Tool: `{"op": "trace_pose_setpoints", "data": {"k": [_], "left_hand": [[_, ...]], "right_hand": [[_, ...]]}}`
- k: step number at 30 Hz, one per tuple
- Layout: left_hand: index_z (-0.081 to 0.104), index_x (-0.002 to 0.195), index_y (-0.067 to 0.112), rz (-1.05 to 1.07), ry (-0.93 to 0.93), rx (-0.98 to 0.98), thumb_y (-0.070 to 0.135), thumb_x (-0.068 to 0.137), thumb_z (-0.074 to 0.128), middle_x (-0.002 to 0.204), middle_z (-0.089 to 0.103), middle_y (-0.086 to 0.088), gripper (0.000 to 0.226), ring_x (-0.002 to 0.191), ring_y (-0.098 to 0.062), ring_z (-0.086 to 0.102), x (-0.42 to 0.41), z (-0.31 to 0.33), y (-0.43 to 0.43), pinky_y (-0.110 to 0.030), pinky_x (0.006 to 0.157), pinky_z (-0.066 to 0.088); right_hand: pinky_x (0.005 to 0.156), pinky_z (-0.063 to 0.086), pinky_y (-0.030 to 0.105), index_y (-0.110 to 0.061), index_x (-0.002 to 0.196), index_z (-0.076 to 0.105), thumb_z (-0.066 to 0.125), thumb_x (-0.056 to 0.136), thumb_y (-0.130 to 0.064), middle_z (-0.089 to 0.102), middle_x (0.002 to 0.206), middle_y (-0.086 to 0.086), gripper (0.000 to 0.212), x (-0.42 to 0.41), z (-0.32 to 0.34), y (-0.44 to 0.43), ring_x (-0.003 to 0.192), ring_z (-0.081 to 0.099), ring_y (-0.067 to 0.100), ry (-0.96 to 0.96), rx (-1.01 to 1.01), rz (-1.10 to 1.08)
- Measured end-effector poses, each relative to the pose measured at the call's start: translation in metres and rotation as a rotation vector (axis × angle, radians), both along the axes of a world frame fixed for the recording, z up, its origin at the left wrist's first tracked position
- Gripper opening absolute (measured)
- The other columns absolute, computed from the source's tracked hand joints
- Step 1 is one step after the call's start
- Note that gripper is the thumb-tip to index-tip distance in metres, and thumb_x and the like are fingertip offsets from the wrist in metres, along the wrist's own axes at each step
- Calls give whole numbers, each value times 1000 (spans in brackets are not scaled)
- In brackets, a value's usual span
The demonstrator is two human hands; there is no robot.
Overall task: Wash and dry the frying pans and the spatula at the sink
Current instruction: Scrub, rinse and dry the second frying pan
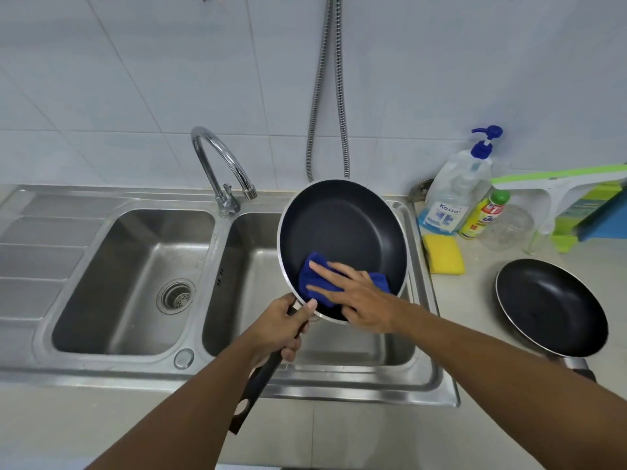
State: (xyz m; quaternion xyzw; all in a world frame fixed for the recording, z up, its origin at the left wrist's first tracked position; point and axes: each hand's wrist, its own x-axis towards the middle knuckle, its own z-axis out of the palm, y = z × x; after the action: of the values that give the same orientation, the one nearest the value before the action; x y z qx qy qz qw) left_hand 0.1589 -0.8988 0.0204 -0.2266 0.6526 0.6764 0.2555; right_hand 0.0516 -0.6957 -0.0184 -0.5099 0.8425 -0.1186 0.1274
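A black frying pan [342,225] is held tilted above the right sink basin [339,340]. My left hand [281,329] grips its black handle close to the pan's rim. Inside the pan, near the lower edge, lies a blue cloth [314,278], and my right hand [353,296] presses flat on it with fingers spread. A second black frying pan [549,305] rests on the counter at the right. No spatula shows in the view.
The left basin [135,283] has a drain strainer, and a chrome tap [220,171] stands between the basins. At the back right stand a soap pump bottle [458,191], a yellow bottle [483,215], a yellow sponge [442,254] and a glass jar [507,227].
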Motion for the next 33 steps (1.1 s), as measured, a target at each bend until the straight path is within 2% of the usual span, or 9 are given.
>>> {"op": "trace_pose_setpoints", "data": {"k": [4,9,13,17,19,21,25,29,33], "left_hand": [[54,106,12,-15,-4,-22,49,103,53,82,51,-9,37,46,-10,36,-2,0,-2,-22,38,33],[50,104,10,-10,7,-14,54,103,49,84,50,-11,43,47,-12,37,-5,-3,-1,-22,39,34],[52,102,15,-15,17,-18,55,103,49,86,50,-12,41,47,-12,36,-5,-1,-4,-23,40,35],[53,106,16,-21,44,-44,55,104,46,88,49,-13,39,49,-12,36,-11,1,-2,-24,40,35],[51,106,13,7,63,-57,54,105,45,87,50,-12,42,48,-13,36,-15,3,3,-24,40,33],[48,104,10,38,80,-80,51,106,44,84,50,-11,41,46,-13,37,-20,4,8,-23,40,33],[49,102,10,18,82,-134,50,107,43,85,49,-12,41,45,-12,35,-22,4,6,-23,40,32],[51,112,9,1,45,-103,51,106,44,88,48,-13,44,47,-12,35,-13,4,-1,-24,41,32],[54,113,14,-89,23,-95,52,105,44,89,49,-13,40,48,-11,35,-7,7,-5,-24,41,33]], "right_hand": [[99,42,47,-43,158,23,44,91,-4,-2,167,-25,80,6,4,13,141,23,22,3,54,28],[105,31,37,-35,157,33,44,98,-4,37,156,-20,67,17,7,17,127,32,14,-122,9,-50],[86,24,36,-32,146,52,50,93,-5,44,152,-17,60,-19,8,59,125,39,22,69,222,44],[89,29,39,-31,150,48,49,98,-6,39,154,-16,57,-51,16,68,124,33,24,256,496,-137],[88,28,38,-32,142,57,48,94,-2,47,148,-18,57,-49,11,50,116,35,23,118,416,-242],[99,34,46,-38,132,63,43,86,-2,58,136,-20,62,-31,0,29,106,38,22,-148,197,-297],[105,36,43,-59,122,51,39,82,-16,57,117,-3,60,-2,-10,9,106,46,22,-423,-37,-346],[93,35,42,-37,129,59,47,89,-2,54,127,-1,54,-18,-13,36,107,40,23,-158,182,-322],[98,41,44,-22,123,65,46,97,-14,48,131,16,33,-56,2,59,120,46,41,-10,182,-661]]}}
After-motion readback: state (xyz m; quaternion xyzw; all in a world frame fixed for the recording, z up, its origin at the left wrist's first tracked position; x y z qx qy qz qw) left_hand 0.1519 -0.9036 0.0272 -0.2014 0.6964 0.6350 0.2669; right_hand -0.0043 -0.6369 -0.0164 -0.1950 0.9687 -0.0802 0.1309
